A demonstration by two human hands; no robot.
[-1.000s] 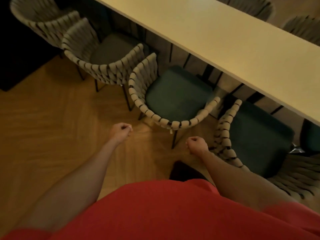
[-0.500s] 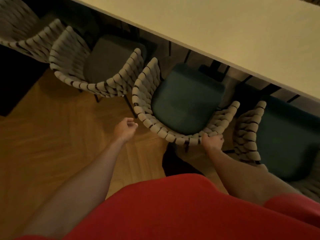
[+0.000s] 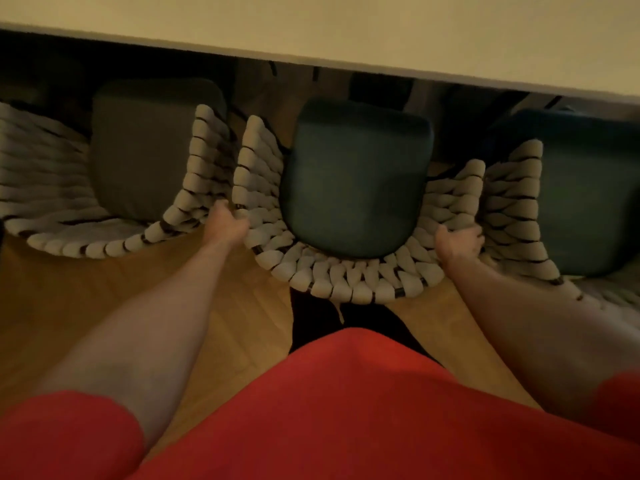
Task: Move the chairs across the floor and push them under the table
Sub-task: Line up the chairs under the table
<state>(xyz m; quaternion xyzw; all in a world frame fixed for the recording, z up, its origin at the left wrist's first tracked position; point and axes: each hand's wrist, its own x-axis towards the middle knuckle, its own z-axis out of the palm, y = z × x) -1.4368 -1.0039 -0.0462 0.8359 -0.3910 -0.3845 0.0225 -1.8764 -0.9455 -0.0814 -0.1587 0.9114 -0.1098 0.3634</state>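
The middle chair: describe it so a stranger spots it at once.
Three rope-woven chairs face the long pale table. The middle chair has a dark green seat cushion. Only it is gripped, left hand and right hand on its curved back.

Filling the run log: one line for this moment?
left-hand grip: holds woven cream backrest of middle green-cushioned chair | right-hand grip: holds same backrest | chair: seat front near pale table edge

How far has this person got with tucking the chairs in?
Done, seemingly: the grey-cushioned woven chair and the right-hand green-cushioned chair stand close against the cream table. In hand: left hand and right hand grip the woven back of the middle green-cushioned chair. Left: pushing it in; its whole seat shows before the table edge.
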